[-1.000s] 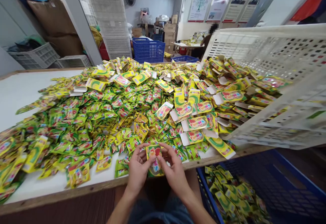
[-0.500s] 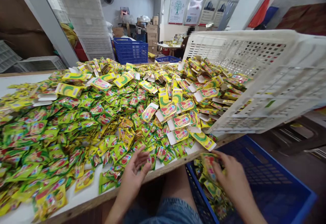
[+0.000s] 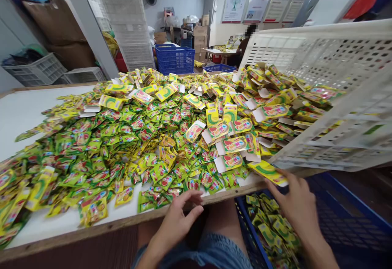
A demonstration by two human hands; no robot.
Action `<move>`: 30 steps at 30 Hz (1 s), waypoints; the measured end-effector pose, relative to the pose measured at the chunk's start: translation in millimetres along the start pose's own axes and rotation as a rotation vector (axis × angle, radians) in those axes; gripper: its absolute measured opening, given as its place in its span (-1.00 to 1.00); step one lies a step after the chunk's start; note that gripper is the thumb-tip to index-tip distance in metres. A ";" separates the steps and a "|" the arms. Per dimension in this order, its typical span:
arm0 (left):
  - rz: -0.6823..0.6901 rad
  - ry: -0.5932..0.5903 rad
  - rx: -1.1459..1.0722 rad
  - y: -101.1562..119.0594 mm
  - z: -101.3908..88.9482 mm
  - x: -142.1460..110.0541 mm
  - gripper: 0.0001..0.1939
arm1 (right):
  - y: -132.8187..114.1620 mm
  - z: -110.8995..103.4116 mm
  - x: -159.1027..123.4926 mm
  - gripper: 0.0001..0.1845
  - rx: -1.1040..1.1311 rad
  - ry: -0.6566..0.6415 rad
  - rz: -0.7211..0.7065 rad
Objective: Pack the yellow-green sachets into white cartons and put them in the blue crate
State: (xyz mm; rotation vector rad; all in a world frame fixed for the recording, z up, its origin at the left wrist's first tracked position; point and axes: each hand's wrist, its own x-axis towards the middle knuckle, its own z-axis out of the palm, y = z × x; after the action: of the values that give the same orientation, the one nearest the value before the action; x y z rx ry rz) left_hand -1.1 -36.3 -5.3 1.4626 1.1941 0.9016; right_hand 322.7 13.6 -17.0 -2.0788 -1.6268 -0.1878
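My right hand [image 3: 295,199] pinches the end of a small yellow and green carton [image 3: 266,172], which lies at the front edge of the table beside the pile. My left hand [image 3: 180,214] holds nothing; its thumb and curled fingers are apart, just in front of the table edge. Behind it spread many small green and yellow sachets [image 3: 92,165] with red fruit pictures. Open-flapped cartons [image 3: 232,144] lie heaped at the right. Under my right hand, a blue crate [image 3: 254,236] contains many green and yellow packs [image 3: 277,230].
A white perforated crate [image 3: 346,138] lies tipped on the table's right side, with cartons spilling from its mouth. The white table [image 3: 24,110] has a wooden edge. Farther back stand a blue basket [image 3: 174,58], stacked white crates [image 3: 128,24] and a seated person [image 3: 245,46] at another table.
My right hand has moved from above the blue crate up to the carton at the table edge; the pack it held is gone from it. The view has turned left.
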 end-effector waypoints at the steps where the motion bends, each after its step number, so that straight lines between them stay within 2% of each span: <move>1: 0.013 -0.004 0.014 0.0 0.1 0.3 -0.69 | -1.2 -10.9 -2.1 -0.34 0.004 0.020 -0.008; 4: 0.094 -0.015 0.084 4.8 5.2 3.8 -0.59 | -12.5 -35.9 -10.3 -0.25 0.010 0.031 -0.037; 6: 0.175 -0.009 0.148 12.0 10.3 7.6 -0.45 | -29.6 -43.5 -19.8 -0.28 0.096 -0.026 -0.072; 8: 0.256 -0.012 0.207 19.9 14.4 11.7 -0.33 | -54.4 -44.3 -32.9 -0.37 0.299 -0.154 -0.154; 10: 0.311 -0.057 0.240 24.8 15.1 14.6 -0.31 | -83.5 -40.3 -45.8 -0.42 0.537 -0.340 -0.268; 12: 0.283 -0.086 0.198 23.8 11.5 14.9 -0.39 | -112.3 -32.4 -52.0 -0.34 0.742 -0.516 -0.339; 14: 0.195 -0.023 0.110 16.6 4.5 11.5 -0.51 | -138.4 -19.0 -47.0 -0.29 0.913 -0.601 -0.348; 15: 0.147 0.038 0.069 11.5 0.5 8.6 -0.58 | -150.7 -9.6 -40.4 -0.32 0.971 -0.597 -0.338; 17: 0.081 0.138 -0.004 0.5 -6.4 1.0 -0.68 | -175.4 14.2 -22.6 -0.51 1.006 -0.496 -0.307; 20: 0.021 0.164 -0.094 -12.4 -12.3 -10.5 -0.68 | -210.5 54.3 2.1 -0.59 0.868 -0.303 -0.282; 23: -0.006 0.193 -0.132 -19.9 -17.7 -16.9 -0.69 | -230.9 81.4 13.0 -0.68 0.821 -0.263 -0.270; 26: -0.035 0.324 -0.209 -24.8 -27.4 -15.4 -0.66 | -227.2 86.9 12.6 -0.84 1.003 -0.302 -0.217; 28: -0.056 0.428 -0.263 -25.2 -33.6 -10.0 -0.59 | -216.6 80.7 8.4 -0.89 1.104 -0.334 -0.189; 30: -0.064 0.444 -0.303 -21.3 -36.5 -1.8 -0.52 | -206.6 69.3 1.9 -0.90 1.154 -0.366 -0.176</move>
State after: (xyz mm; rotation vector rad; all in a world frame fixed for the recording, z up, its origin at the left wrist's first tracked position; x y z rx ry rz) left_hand -40.8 -29.2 -17.9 1.0031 1.3414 1.3444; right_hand 115.8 81.9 -16.4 -1.0940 -1.5205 0.9101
